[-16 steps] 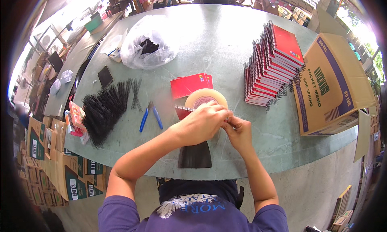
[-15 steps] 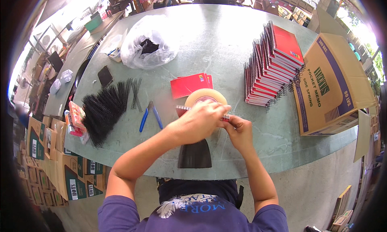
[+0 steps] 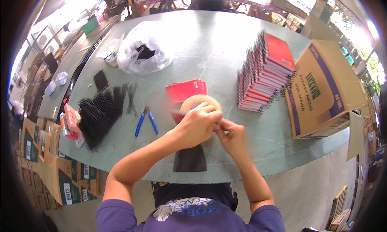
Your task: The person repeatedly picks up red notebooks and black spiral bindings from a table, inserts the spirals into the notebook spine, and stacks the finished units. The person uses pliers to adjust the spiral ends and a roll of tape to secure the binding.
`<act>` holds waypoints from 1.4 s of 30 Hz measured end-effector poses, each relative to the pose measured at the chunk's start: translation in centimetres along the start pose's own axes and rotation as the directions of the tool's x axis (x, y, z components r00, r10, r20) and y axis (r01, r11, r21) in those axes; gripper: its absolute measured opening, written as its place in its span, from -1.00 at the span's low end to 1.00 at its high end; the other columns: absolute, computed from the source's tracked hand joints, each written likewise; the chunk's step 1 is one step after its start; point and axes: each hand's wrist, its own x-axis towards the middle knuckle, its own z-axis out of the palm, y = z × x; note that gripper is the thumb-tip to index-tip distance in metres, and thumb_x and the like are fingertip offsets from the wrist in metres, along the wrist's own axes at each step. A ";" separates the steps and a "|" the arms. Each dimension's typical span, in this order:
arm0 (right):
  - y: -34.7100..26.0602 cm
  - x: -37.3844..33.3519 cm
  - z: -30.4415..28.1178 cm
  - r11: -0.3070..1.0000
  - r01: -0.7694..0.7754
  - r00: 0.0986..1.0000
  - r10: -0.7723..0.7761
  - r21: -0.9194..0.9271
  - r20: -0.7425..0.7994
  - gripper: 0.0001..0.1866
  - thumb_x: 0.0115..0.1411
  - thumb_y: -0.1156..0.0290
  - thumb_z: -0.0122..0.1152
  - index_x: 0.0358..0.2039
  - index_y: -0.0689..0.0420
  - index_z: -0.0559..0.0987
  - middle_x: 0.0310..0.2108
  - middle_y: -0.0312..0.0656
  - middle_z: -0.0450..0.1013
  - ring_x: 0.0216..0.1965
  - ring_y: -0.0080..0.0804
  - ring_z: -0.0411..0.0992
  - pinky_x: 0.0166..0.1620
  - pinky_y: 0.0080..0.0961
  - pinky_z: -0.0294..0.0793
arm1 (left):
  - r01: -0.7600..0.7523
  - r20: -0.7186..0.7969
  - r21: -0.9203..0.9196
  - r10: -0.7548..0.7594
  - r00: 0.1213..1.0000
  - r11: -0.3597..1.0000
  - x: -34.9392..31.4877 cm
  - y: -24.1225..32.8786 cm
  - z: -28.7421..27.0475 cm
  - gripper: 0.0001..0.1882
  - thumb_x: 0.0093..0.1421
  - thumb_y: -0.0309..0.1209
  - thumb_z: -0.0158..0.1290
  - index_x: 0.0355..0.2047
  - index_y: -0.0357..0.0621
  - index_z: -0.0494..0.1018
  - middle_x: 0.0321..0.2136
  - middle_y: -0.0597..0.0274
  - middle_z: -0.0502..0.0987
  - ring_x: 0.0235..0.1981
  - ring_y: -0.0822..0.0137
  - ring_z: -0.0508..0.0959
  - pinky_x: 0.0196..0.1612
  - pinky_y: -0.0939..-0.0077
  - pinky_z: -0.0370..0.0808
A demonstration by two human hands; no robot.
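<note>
While Two Hands Meet Over a Red Notebook (image 3: pixel 177 118), a Bag (image 3: pixel 131 54) and a Carton (image 3: pixel 306 99) Flank the Work

Where the fingertips come together, just in front of a roll of tape (image 3: pixel 206 98), the left hand (image 3: pixel 198 125) arches with bent fingers and the right hand (image 3: pixel 233 137) draws thumb and forefinger close. Whether either grasps anything is hidden, so I cannot tell. The red notebook lies mostly beneath the left hand, one corner showing at the wrist's far side, and a dark flared piece (image 3: pixel 190 159) sits nearer the table edge.

Toward the far left, the translucent plastic bag gapes upward, with a bundle of black material (image 3: pixel 145 52) visible in its mouth (what exactly it is stays unclear). Just behind the bag stands a small white container (image 3: pixel 110 56); its contents are too small to make out. On the right, the brown carton leans with its flaps spread, its inside turned from view.

Beside the carton rises a tall stack of red spiral notebooks (image 3: pixel 266 76). Flat red covers (image 3: pixel 185 91) lie beyond the tape. To the left are blue-handled pliers (image 3: pixel 140 125), a heap of black spiral coils (image 3: pixel 98 119) and, against that heap, orange-red packets (image 3: pixel 71 123).
</note>
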 end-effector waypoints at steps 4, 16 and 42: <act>0.4 0.2 0.1 0.999 0.013 0.997 -0.011 -0.030 0.074 -0.90 0.11 0.56 0.17 -0.35 0.31 0.57 -0.50 -0.27 0.53 -0.46 -0.69 0.42 -0.37 -0.64 0.43 | 0.013 -0.003 -0.047 -0.013 1.000 0.999 -0.7 -0.3 -0.4 -0.85 -0.09 -0.57 0.06 -0.44 -0.21 0.41 -0.45 0.04 0.44 -0.29 0.02 0.46 -0.16 0.21 0.38; -3.2 6.0 -7.4 0.871 0.155 0.962 -0.025 0.467 -0.272 -0.82 0.07 0.56 0.27 -0.29 0.30 0.54 -0.41 -0.22 0.52 -0.41 -0.63 0.42 -0.30 -0.69 0.39 | -0.041 -0.337 -0.789 -0.376 0.863 0.613 5.3 4.3 -6.9 -0.48 0.06 -0.61 0.14 0.06 -0.22 0.28 -0.16 0.03 0.52 -0.16 0.40 0.50 -0.12 0.51 0.48; -3.4 10.9 -16.3 0.684 0.213 0.922 -0.376 -0.697 -0.087 -0.54 0.27 0.10 -0.05 0.06 0.12 0.44 0.13 -0.09 0.30 0.25 -0.06 0.10 0.24 -0.24 0.08 | 0.165 0.068 0.510 -0.231 0.971 0.844 4.2 -11.7 -5.4 -0.78 0.00 -0.43 0.12 -0.28 -0.11 0.54 -0.36 0.07 0.55 -0.30 0.15 0.53 -0.21 0.28 0.46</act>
